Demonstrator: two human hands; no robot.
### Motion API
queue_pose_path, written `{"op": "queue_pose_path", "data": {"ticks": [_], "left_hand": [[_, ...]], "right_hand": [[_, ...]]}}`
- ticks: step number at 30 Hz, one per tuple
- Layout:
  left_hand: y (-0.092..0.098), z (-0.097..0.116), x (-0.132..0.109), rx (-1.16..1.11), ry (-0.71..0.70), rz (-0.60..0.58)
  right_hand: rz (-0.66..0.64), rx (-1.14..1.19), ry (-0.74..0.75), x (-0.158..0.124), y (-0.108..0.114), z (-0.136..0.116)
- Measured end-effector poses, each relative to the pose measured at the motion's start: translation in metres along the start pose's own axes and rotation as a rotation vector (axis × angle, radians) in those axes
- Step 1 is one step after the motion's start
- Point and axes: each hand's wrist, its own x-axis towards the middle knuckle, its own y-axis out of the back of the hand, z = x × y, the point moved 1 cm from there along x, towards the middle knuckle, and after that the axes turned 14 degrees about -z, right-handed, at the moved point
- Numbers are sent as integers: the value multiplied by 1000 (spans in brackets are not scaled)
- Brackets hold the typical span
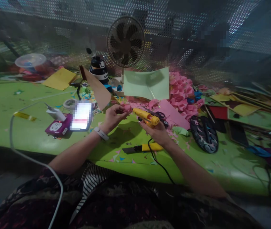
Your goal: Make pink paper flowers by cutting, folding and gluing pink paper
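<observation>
My left hand (113,117), with a white band on its wrist, pinches a small pink paper piece (127,109) above the green table (116,135). My right hand (157,129) is wrapped round a yellow glue gun (146,116), whose nozzle points left at the pink piece. Whether nozzle and paper touch is too small to tell. A black cord runs from the gun down over the table edge. Below the hands lies a box cutter (142,148) with a yellow handle. Dark-handled scissors (160,116) rest partly hidden behind the gun.
A lit phone (81,116) and a purple power socket (58,127) are at left. Behind stand a fan (126,41) and a pale green sheet (147,83). Pink paper shapes (182,92) are heaped right of it, near a black patterned object (204,134). A white cable crosses front left.
</observation>
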Motion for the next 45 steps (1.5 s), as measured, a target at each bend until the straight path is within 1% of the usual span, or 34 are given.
{"op": "queue_pose_path", "data": {"ticks": [3, 7, 10, 15, 24, 33, 40, 45], "left_hand": [[-2, 4, -2, -28, 0, -27], [-4, 6, -3, -104, 26, -62], [-3, 7, -4, -120, 18, -77], [-3, 8, -4, -74, -19, -83], [-3, 8, -4, 12, -103, -53], [0, 6, -4, 124, -163, -44], [1, 4, -3, 124, -166, -63], [2, 2, -2, 189, -204, -48]], "right_hand": [[-10, 20, -16, -2, 1, -4], [-14, 32, 3, -3, 0, -5], [-5, 23, 25, -3, 1, -6], [-21, 16, 18, -3, 2, -5], [-9, -3, 42, -3, 3, 8], [-15, -10, 48, -3, 2, 3], [4, 5, 65, -1, 2, 9], [4, -7, 71, -2, 1, 10]]}}
